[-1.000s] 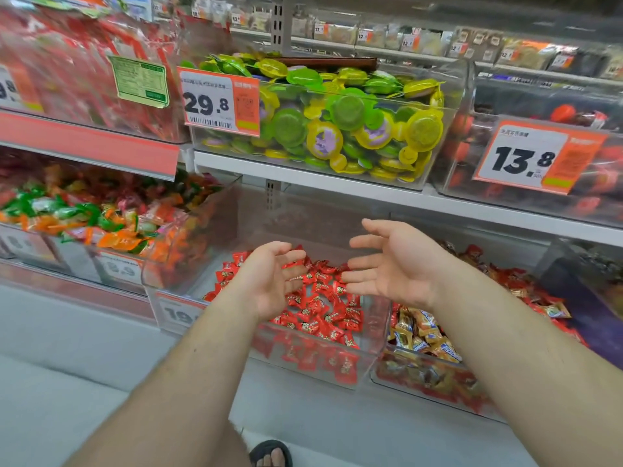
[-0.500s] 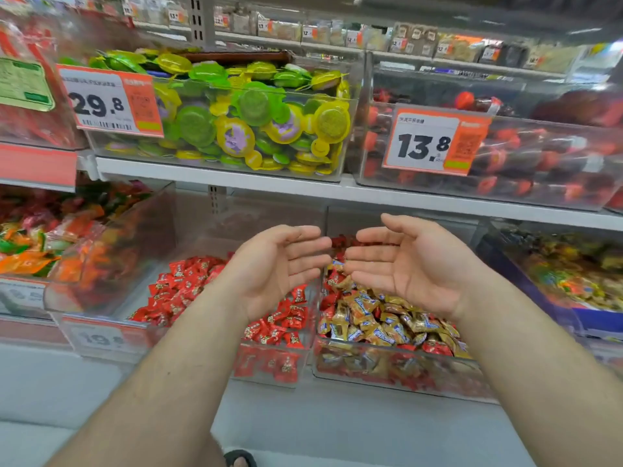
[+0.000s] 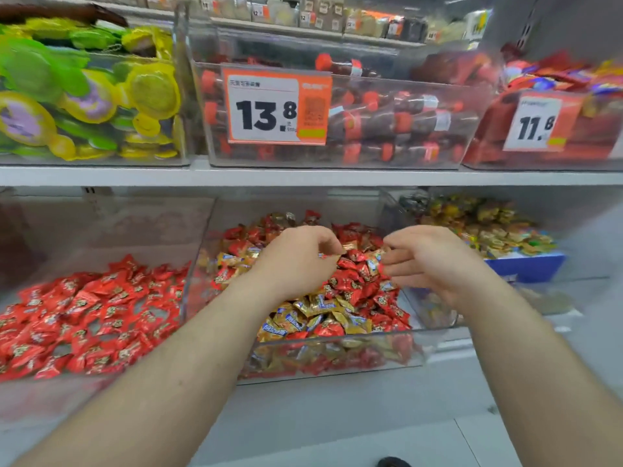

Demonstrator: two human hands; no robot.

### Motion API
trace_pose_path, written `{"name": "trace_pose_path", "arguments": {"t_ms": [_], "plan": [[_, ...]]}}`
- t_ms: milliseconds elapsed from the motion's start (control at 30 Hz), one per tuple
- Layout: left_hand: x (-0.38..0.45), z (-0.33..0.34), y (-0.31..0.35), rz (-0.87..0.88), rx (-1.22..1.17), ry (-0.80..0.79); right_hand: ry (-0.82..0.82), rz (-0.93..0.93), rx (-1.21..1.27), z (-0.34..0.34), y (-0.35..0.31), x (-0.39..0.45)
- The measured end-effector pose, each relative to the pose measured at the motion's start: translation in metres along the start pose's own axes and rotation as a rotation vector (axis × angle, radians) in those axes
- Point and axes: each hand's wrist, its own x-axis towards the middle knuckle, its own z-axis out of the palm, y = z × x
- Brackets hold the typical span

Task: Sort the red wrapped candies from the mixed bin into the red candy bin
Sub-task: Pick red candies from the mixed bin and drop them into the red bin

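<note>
Careful: your left hand pinches something unclear, your right hand hangs loosely curled over the mixed bin, so gold wrappers could ride along.

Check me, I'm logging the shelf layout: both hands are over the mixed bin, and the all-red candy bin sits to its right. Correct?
Not quite. In the head view both hands, left hand and right hand, are over the mixed bin, but the red candy bin sits to its left, not its right.
</note>
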Motion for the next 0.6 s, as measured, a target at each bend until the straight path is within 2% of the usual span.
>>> {"name": "trace_pose_path", "arguments": {"t_ms": [133, 200, 233, 400, 500, 600], "plan": [[0.027, 0.015, 0.006, 0.122, 0.464, -0.223, -0.106, -0.017, -0.424, 0.002, 0.014, 0.007], [0.031, 0.025, 0.004, 0.129, 0.57, -0.319, -0.102, -0.052, -0.65, 0.002, 0.018, 0.014], [0.033, 0.029, 0.001, 0.128, 0.59, -0.313, -0.101, -0.062, -0.727, 0.003, 0.02, 0.016], [0.034, 0.031, -0.011, 0.066, 0.475, -0.155, -0.244, -0.019, -0.984, 0.007, 0.024, 0.022], [0.029, 0.019, -0.018, 0.012, 0.406, -0.131, -0.323, 0.051, -1.039, 0.011, 0.028, 0.025], [0.025, 0.005, -0.024, -0.086, 0.106, -0.076, -0.38, 0.09, -1.094, 0.017, 0.033, 0.029]]}}
